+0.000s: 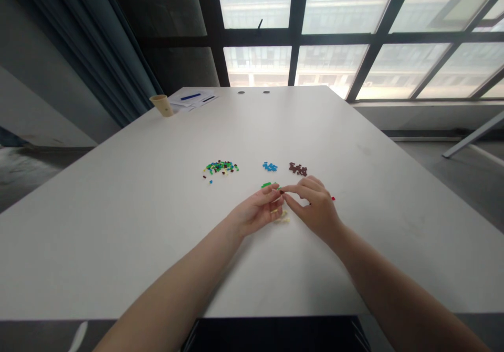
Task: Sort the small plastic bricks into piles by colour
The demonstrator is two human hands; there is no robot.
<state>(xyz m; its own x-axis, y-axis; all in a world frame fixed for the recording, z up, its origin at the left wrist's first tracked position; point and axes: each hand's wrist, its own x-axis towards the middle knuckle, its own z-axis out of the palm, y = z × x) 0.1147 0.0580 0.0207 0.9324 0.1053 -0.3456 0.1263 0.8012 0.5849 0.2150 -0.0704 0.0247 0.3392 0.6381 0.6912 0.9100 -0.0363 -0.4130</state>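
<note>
My left hand (258, 209) is turned palm up with its fingers curled, and its fingertips meet a small dark brown toy brick (281, 192). From the other side, my right hand (313, 202) pinches that same brick between thumb and index finger. Green bricks (268, 185) lie just behind my left fingertips. Pale yellow bricks (285, 219) are partly hidden under my left hand. Farther back sit a group of blue bricks (270, 167) and a group of brown bricks (298, 169). A red brick (333, 198) shows beside my right hand.
A mixed pile of coloured bricks (221, 167) lies left of the groups, with a few strays around it. On the white table (118, 226), a beige paper cup (162, 106) stands at the far left edge, beside papers (187, 101) and a blue pen (190, 96).
</note>
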